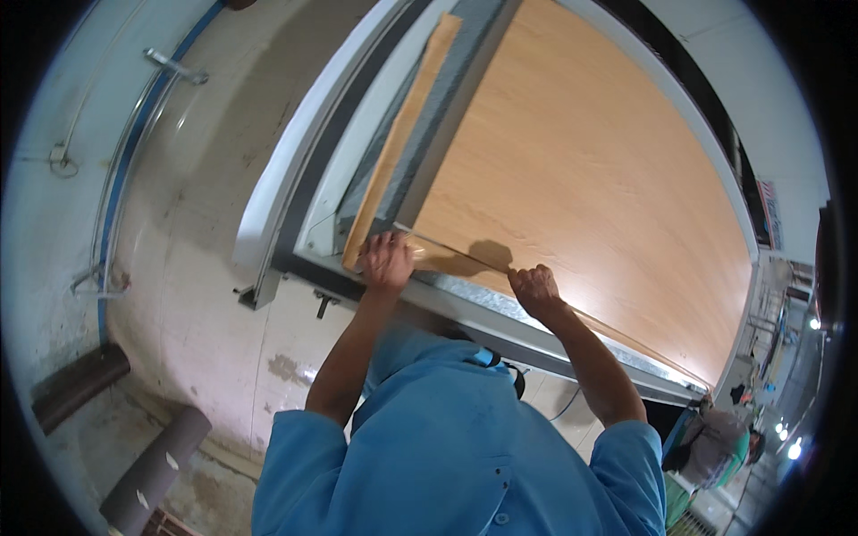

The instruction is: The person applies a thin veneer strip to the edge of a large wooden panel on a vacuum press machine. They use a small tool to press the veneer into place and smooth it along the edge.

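Observation:
A large wood-grain sheet covers the bed of a metal-framed bench in front of me. At its near left corner, my left hand is closed, fingers bent down over the edge beside a narrow wood-grain strip. To the right along the near side, my right hand makes a fist on the sheet's near edge. A thin dark line runs across the surface between both hands. The fingertips' exact grip is hidden. A grey metal bar lies along the sheet's left side.
The bench's metal rail runs close to my body. Brown rolls lie on the floor at lower left, near a pale wall with metal handles. Another person stands at the right end of the bench.

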The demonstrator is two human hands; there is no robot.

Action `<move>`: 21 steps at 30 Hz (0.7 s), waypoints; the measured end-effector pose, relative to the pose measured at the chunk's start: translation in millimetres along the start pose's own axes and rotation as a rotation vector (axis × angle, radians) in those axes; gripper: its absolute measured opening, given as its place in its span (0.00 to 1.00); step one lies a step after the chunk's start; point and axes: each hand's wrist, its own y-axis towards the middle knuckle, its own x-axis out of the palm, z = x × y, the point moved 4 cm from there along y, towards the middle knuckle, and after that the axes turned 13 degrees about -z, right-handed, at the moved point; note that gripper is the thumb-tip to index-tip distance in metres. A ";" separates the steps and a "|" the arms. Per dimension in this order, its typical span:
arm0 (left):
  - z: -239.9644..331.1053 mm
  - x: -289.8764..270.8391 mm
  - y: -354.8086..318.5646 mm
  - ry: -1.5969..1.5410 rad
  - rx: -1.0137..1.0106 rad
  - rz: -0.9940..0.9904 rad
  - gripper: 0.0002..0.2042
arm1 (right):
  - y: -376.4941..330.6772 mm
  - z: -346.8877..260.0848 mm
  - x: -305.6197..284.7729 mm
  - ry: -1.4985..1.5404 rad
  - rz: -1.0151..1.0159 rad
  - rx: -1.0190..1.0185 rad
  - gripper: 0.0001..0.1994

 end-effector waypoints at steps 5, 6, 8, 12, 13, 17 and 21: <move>12.7 0.4 4.0 0.082 0.143 0.013 0.16 | -62.7 21.2 19.6 0.073 -0.405 0.214 0.11; 13.9 0.8 4.3 0.086 0.145 -0.012 0.17 | -74.6 25.6 23.3 0.087 -0.475 0.253 0.11; 17.5 0.5 6.0 0.072 0.134 -0.048 0.18 | -97.3 32.6 20.5 0.034 -0.396 0.273 0.04; 40.5 -3.7 3.3 0.089 0.132 0.048 0.18 | -152.7 56.5 22.0 0.091 -0.478 0.390 0.05; 51.1 -3.5 0.3 0.103 0.132 0.087 0.18 | -169.9 62.0 21.7 0.061 -0.516 0.394 0.06; 121.6 19.5 -17.9 0.001 0.254 -0.014 0.15 | -236.9 87.7 31.0 0.071 -0.581 0.449 0.05; 217.6 61.1 -52.4 -0.078 0.343 -0.097 0.12 | -304.8 111.5 48.5 0.031 -0.556 0.437 0.03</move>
